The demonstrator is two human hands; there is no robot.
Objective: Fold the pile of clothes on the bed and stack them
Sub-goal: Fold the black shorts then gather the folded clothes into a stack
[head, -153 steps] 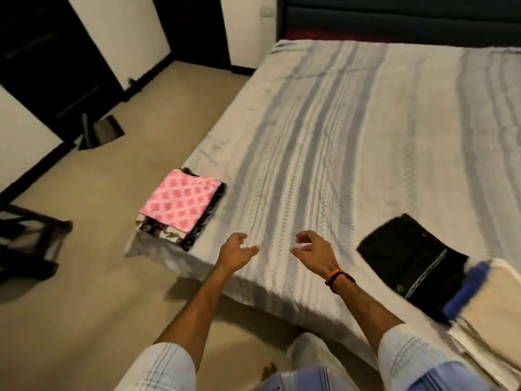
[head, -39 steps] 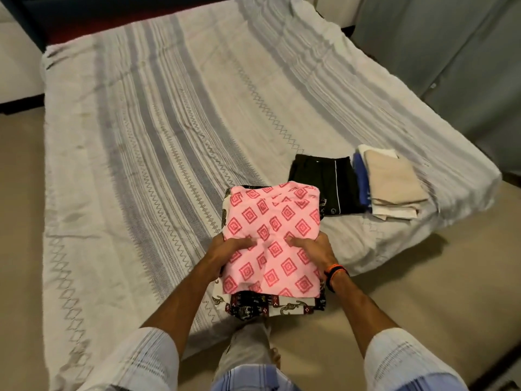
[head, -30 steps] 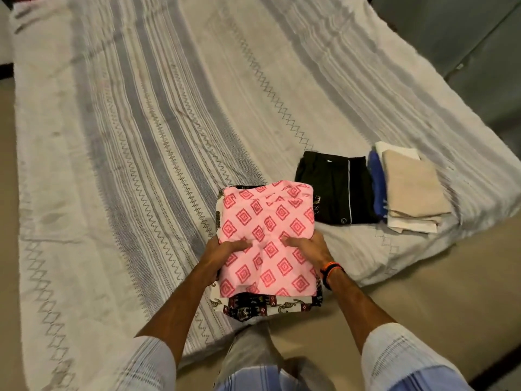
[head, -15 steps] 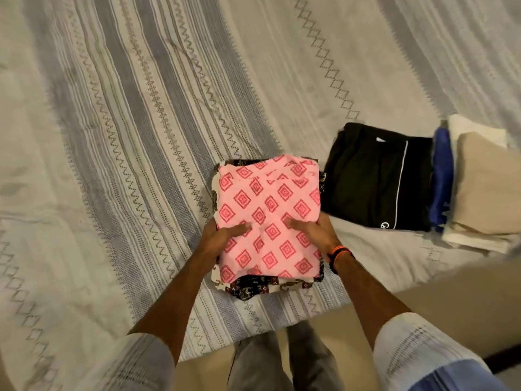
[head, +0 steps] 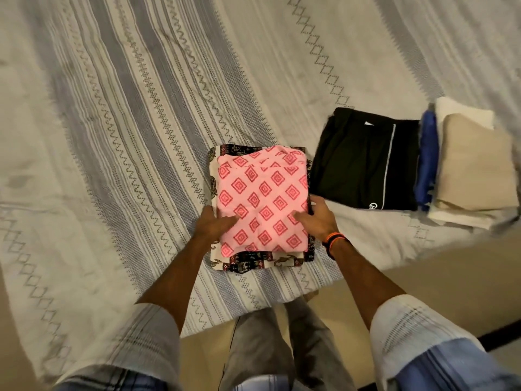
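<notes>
Both hands hold the pink stack (head: pixel 262 201) on the bed (head: pixel 112 122). The left hand (head: pixel 214 224) grips its left edge, thumb on top. The right hand (head: pixel 317 220) grips its right edge. Black clothes (head: pixel 363 159) lie just beside it.

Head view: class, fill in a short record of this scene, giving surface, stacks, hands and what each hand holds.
surface: bed with striped cover
near stack: pink cloth on top of a black-and-cream print cloth
beside it: black shorts, folded flat
far stack: beige cloth over white, blue cloth at its edge
left hand: grips the near stack's left side
right hand: grips its right side
wrist: orange band on the right
</notes>
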